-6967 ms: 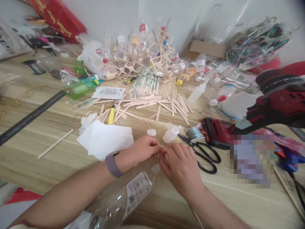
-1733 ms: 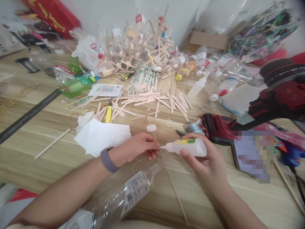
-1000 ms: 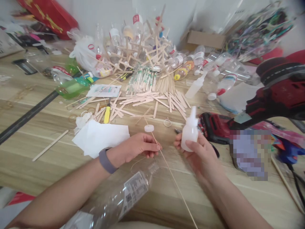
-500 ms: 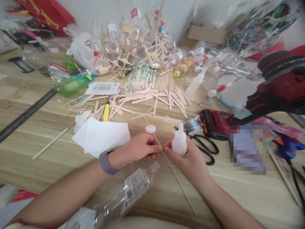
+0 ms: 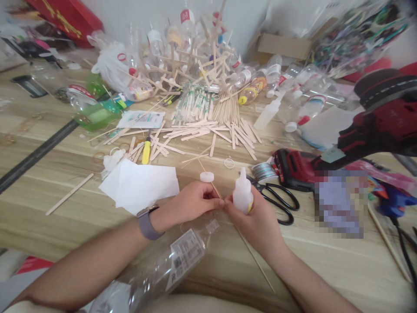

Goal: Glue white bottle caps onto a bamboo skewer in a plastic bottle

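Note:
My left hand [image 5: 198, 202] pinches a thin wooden skewer [image 5: 256, 261] just below a white bottle cap [image 5: 207, 177] that the skewer passes through. My right hand [image 5: 252, 213] is closed around a white glue bottle [image 5: 243, 195], nozzle up, and its thumb and fingertip meet the skewer beside my left fingertips. Past the cap, the skewer's far tip reaches small crossed sticks [image 5: 196, 160]. Beneath my left wrist lies a clear plastic bottle [image 5: 182, 261] with a white label, its neck pointing toward my hands.
Black-handled scissors [image 5: 280, 202], a wire spool [image 5: 264, 172] and a red power tool [image 5: 296, 169] lie to the right. White paper [image 5: 143, 184] and a yellow screwdriver [image 5: 146, 151] are at left. Behind are craft sticks [image 5: 202, 130], skewers [image 5: 228, 108] and several plastic bottles.
My right hand has shifted slightly left with the glue bottle, closer to my left fingertips. The skewer's near end has swung a little to the right. My left hand keeps its pinch.

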